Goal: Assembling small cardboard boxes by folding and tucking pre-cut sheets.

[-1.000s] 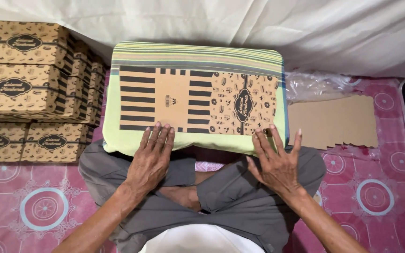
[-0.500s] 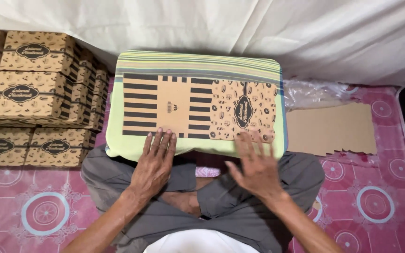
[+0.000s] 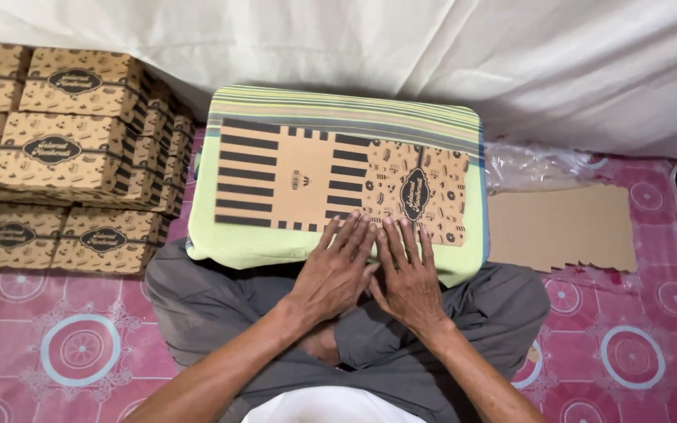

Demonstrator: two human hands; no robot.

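sat cross-legged on pink patterned mat (image 3: 80,345); stacked printed boxes (image 3: 64,157) at upper left of frame. green striped cushion (image 3: 244,243) at centre, propped on lap. flat printed carton blank (image 3: 338,176) lay on cushion, centre frame; judged light, stiff yet creasable, slippery on fabric; best taken by near long edge. left hand (image 3: 334,270) and right hand (image 3: 409,274) pressed flat, fingers spread, holding nothing, side by side on blank's lower edge. half a second earlier, hands lay well apart.
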